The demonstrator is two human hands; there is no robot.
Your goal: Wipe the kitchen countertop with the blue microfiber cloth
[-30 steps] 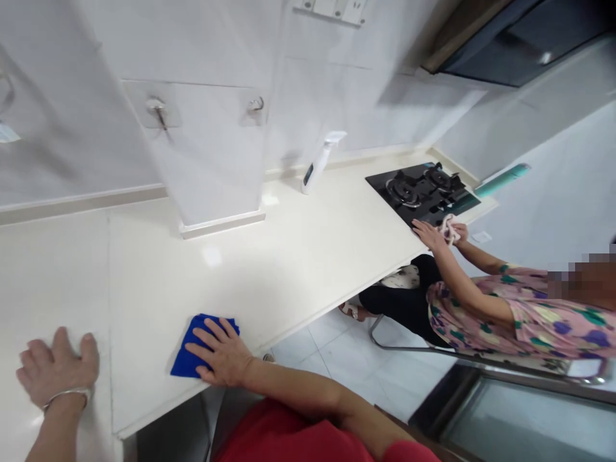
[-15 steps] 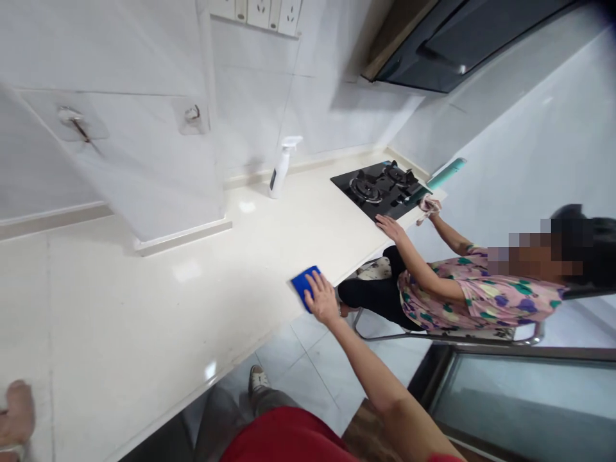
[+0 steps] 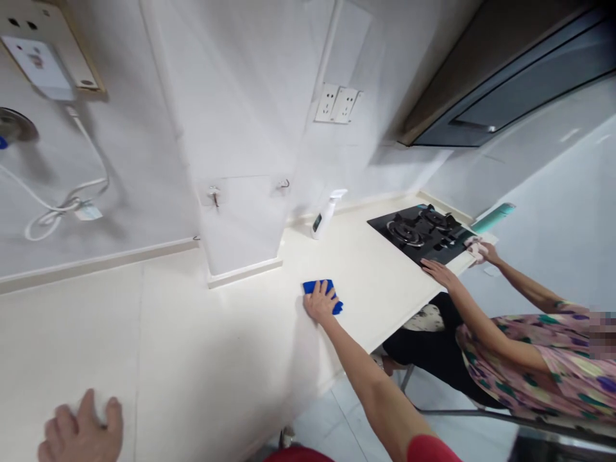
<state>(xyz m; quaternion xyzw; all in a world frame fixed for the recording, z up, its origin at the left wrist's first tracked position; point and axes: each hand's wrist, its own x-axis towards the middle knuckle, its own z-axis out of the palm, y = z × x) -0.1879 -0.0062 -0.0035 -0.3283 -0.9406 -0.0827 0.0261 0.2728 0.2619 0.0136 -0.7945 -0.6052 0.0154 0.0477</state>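
My right hand (image 3: 320, 302) reaches far out over the cream countertop (image 3: 202, 346) and presses flat on a folded blue cloth (image 3: 323, 294) in the counter's middle, near a white wall pillar (image 3: 240, 212). Its fingers lie spread over the cloth. My left hand (image 3: 83, 434) rests palm down at the near left of the counter, fingers apart, holding nothing.
A white spray bottle (image 3: 326, 213) stands against the back wall. Further right is a black gas hob (image 3: 423, 232). Another person in a flowered top sits at the right, one hand (image 3: 439, 271) on the counter edge, the other hand (image 3: 481, 249) holding a pale cloth. A cable hangs at the left wall.
My right hand slid the blue cloth from the near counter edge out to the right, then back inward toward the pillar. My left hand stayed planted at the near left. The view tilted.
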